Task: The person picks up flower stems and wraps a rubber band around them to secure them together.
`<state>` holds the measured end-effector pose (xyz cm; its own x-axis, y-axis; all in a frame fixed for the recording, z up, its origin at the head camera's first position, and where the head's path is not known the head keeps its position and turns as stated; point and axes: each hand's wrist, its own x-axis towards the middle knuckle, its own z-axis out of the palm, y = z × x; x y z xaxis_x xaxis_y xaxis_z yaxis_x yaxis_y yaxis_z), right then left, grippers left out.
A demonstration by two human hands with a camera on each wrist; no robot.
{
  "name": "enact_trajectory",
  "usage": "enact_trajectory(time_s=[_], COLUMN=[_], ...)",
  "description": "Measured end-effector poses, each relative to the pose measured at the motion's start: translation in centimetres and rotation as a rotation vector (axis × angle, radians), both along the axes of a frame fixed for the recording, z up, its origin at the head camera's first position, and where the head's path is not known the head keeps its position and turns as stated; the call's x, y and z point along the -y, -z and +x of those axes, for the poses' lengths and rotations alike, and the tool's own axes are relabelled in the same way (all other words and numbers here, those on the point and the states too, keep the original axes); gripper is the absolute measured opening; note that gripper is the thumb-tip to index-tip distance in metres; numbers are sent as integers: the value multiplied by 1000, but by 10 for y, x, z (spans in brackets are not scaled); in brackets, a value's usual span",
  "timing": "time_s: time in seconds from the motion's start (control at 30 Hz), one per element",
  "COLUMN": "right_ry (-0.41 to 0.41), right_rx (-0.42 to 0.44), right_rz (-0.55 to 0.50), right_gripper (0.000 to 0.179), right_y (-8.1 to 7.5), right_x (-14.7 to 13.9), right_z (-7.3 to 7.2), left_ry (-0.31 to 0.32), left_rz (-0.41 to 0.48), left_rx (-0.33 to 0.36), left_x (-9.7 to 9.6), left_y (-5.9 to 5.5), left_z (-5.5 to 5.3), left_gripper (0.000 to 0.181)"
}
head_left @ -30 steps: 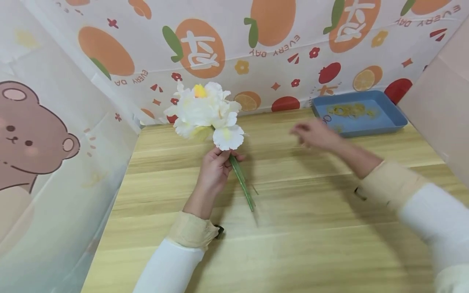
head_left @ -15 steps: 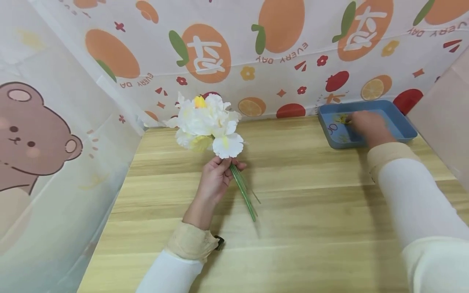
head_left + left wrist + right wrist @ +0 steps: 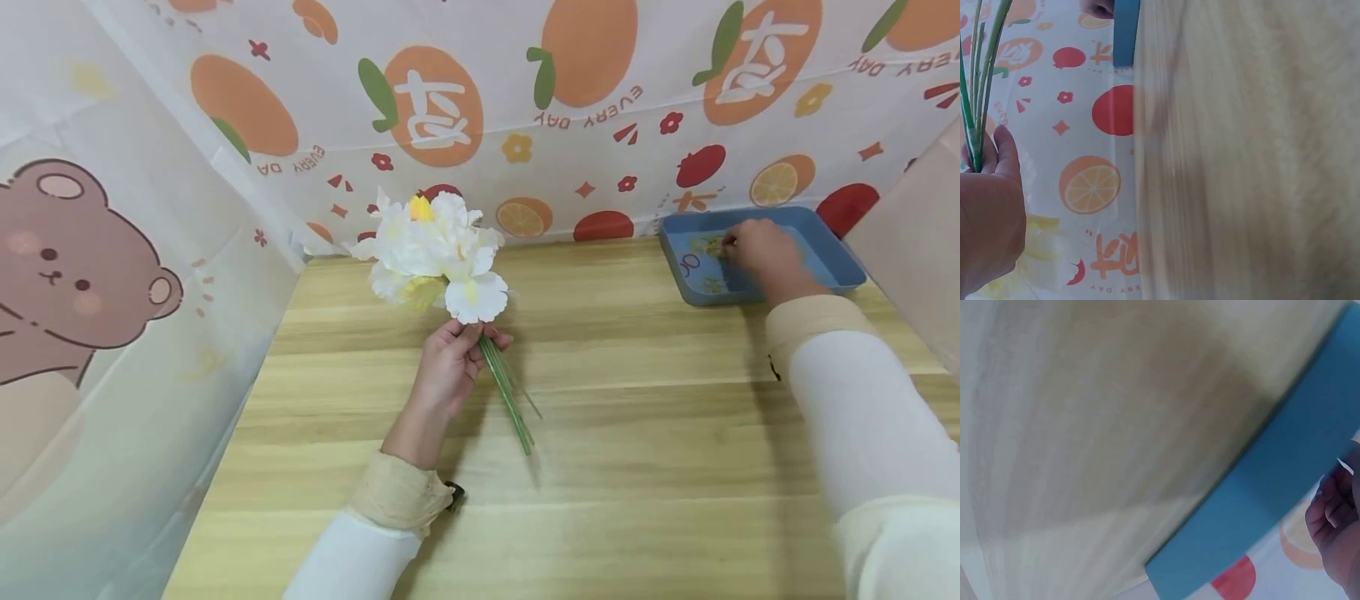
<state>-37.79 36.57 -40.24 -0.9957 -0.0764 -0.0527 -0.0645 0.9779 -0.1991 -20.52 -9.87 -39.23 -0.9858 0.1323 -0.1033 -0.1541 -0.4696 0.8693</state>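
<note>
In the head view my left hand [image 3: 447, 367] grips a bunch of artificial flowers by the green stems [image 3: 504, 392], just below the blooms. The white petals [image 3: 435, 242] have a few yellow parts among them, and the stem ends point down toward me. The left wrist view shows the stems [image 3: 979, 81] running up past the left hand [image 3: 991, 219]. My right hand [image 3: 765, 254] is inside the blue tray [image 3: 840, 258], fingers bent and fingertips down at the yellow rubber bands [image 3: 705, 244]. Whether a band is between the fingertips I cannot tell.
Red rubber bands [image 3: 688, 264] lie near the tray's left wall. The wooden table [image 3: 637, 467] meets a fruit-printed back sheet [image 3: 465, 100] just behind the flowers and tray. A sheet with a bear print [image 3: 75, 275] stands on the left, and a pale panel [image 3: 915, 233] on the right.
My right hand has moved right from over the table into the blue tray, staying there over the last half second. The left hand keeps its grip on the flowers; the view has shifted slightly.
</note>
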Motion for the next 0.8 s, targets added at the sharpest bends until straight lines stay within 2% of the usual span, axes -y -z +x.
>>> enact_trajectory(time_s=[0.27, 0.33, 0.43, 0.5, 0.6, 0.7, 0.8], right_ry=[134, 165, 168, 129, 0, -168, -320], right_rx=[-15, -22, -16, -2, 59, 133, 212], right_rz=[-344, -478, -714, -868, -1037, -1132, -1175], right_gripper=[44, 46, 39, 30, 24, 19, 11], right_y=[-36, -44, -51, -51, -49, -47, -47], right_x=[1, 7, 28, 49, 85, 121, 151], right_z=[20, 30, 55, 78, 119, 155, 184], left_ry=[17, 20, 20, 20, 25, 34, 50], left_rz=[32, 42, 47, 49, 47, 48, 49], left_rx=[-10, -13, -25, -33, -44, -59, -71], left_x=[-3, -4, -5, -7, -11, -13, -15], left_y=[-3, -4, -8, -10, -14, -17, -19], left_z=[-3, -3, -3, -3, -1, 3, 7], left_gripper=[18, 20, 20, 18, 17, 20, 26])
